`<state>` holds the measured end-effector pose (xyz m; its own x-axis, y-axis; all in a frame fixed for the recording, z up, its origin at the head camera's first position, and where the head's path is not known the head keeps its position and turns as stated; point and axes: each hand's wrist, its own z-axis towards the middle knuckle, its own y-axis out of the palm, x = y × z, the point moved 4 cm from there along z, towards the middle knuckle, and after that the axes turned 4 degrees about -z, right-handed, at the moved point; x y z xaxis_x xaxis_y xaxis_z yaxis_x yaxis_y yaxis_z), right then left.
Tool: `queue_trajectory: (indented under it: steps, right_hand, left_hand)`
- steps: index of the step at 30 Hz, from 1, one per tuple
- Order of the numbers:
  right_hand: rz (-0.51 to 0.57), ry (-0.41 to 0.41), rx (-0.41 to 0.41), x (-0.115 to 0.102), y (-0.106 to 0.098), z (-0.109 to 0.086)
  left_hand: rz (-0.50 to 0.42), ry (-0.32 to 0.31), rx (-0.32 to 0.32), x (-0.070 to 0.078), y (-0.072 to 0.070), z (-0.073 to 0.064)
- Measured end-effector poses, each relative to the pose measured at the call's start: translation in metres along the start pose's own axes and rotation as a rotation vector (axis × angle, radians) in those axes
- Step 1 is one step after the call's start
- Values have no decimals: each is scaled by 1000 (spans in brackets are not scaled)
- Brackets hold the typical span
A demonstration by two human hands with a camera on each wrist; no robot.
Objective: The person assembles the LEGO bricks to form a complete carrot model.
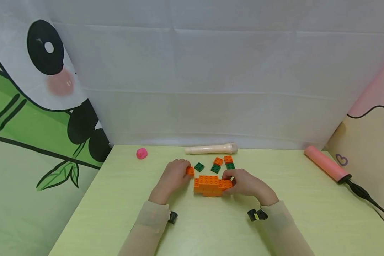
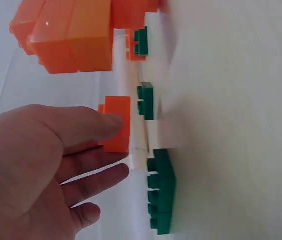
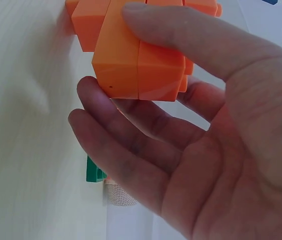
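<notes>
At a pale table (image 1: 211,229), a person's left hand (image 1: 174,175) pinches a small orange block (image 1: 190,171) between thumb and fingertips, the other fingers loosely extended. The right hand (image 1: 245,183) grips one end of a larger orange build (image 1: 208,185), thumb against fingers; from here I cannot tell whether it touches the tabletop. Just beyond lies a lone green block (image 1: 199,167), with a microphone (image 1: 211,148) farther back.
</notes>
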<state>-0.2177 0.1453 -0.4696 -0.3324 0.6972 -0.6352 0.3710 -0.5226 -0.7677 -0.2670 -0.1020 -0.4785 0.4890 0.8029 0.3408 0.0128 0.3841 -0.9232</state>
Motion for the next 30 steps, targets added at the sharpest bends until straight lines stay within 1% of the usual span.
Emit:
queue_trajectory:
  steps: [2,6,8,10,14,18,21,24,27,30]
  right_hand:
    - [5,-4,1,0,0,1]
    - [20,-20,2,0,1,2]
    - [30,-31,4,-1,2,3]
    - [46,-42,8,-1,4,5]
    - [85,-63,17,-2,10,9]
    - [114,-80,30,-3,17,13]
    - [120,-87,40,-3,19,15]
    - [119,-88,45,-3,20,16]
    - [120,-89,44,-3,21,16]
    - [123,-96,41,-4,21,16]
  left_hand:
    - [-26,20,52,4,-7,0]
    - [-109,44,140,17,-22,-1]
    - [-160,73,168,25,-27,-2]
    - [-217,114,176,34,-32,-3]
    - [-310,206,133,55,-35,-6]
    - [-340,259,53,71,-31,-8]
    - [-320,284,-8,76,-25,-7]
    - [-277,292,-57,77,-18,-7]
    - [-240,282,-86,78,-14,-8]
    - [-220,272,-100,78,-12,-8]
